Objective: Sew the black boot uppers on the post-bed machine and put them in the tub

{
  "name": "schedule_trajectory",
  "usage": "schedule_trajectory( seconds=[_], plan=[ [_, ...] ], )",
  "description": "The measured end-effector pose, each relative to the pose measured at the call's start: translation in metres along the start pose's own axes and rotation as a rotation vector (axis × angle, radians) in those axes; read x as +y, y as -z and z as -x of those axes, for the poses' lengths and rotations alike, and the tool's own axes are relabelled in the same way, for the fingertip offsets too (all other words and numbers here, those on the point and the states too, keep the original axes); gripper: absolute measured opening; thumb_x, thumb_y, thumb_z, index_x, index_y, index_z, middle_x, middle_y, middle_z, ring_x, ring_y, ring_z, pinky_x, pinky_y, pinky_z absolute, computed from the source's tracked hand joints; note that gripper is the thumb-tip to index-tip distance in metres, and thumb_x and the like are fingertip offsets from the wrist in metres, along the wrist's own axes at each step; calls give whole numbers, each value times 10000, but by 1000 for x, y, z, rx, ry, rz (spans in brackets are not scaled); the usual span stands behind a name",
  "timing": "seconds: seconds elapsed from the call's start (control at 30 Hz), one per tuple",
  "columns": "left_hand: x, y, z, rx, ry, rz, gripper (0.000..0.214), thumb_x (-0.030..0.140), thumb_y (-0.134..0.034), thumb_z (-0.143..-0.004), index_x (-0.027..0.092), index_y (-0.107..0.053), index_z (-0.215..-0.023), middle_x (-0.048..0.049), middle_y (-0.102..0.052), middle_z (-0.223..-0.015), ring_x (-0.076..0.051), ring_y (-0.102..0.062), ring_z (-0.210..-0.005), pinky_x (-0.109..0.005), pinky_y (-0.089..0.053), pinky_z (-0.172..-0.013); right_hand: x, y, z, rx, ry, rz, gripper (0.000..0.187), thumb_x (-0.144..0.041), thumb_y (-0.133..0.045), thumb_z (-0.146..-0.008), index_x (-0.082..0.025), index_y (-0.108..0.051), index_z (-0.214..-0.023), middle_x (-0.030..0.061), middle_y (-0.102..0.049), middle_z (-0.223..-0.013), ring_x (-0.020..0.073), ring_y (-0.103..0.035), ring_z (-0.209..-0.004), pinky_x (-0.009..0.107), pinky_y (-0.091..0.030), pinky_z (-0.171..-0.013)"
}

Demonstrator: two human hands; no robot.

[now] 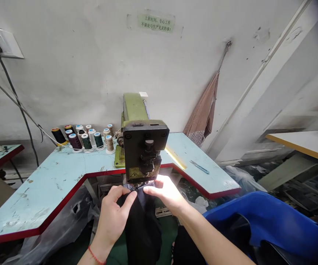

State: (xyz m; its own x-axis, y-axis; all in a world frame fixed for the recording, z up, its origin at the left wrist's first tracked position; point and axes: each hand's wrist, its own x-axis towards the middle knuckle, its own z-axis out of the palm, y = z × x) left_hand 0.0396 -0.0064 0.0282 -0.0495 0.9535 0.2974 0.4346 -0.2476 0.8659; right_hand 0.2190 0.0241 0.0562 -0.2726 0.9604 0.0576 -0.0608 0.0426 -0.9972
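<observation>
L hand [116, 213] & R hand [170, 195] pinch dk garment pc [143, 228] at approx 8 & 3 o'clock, equally near, long axis 12-to-6, top edge under sewing machine head [132, 147].

Thin red bracelet [94, 257] (left wrist [102, 244]).

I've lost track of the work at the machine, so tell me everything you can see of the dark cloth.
The dark cloth is black to navy and looks like soft textile. Its upper end lies under the head of the sewing machine. The left hand pinches it there between thumb and forefinger; the thumb of the right hand rests on its other side. It hangs below in a long, loosely folded length, running out at the frame's bottom. Any stitching cannot be made out.
</observation>
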Motion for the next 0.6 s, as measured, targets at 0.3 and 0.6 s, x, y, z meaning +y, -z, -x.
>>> schedule_trajectory(
  seconds=[0.3, 0.6],
  plan=[
    [-4, -7, 4, 31, 40, 112, 229, 425, -591, -849, 212, -627, -771, -17, -603, -804, -197, -584, -807, -296, -440, -761, 1, 3, -1, 1, 15, -24, 258, -384, -807, -637, -191, -645, -697, 1, -661, -710, 196, -623, -741, 370, -512, -814],
    [-23, 18, 3, -36, 172, 285, 253, 455, -650, -825, 212, -615, -761, 16, -546, -765, -152, -490, -742, -246, -399, -675, 19, -18, 11, 162, 11, -54, 239, -335, -772, -632, -187, -589, -673, -21, -562, -659, 129, -499, -618, 259, -409, -601]
  ],
)
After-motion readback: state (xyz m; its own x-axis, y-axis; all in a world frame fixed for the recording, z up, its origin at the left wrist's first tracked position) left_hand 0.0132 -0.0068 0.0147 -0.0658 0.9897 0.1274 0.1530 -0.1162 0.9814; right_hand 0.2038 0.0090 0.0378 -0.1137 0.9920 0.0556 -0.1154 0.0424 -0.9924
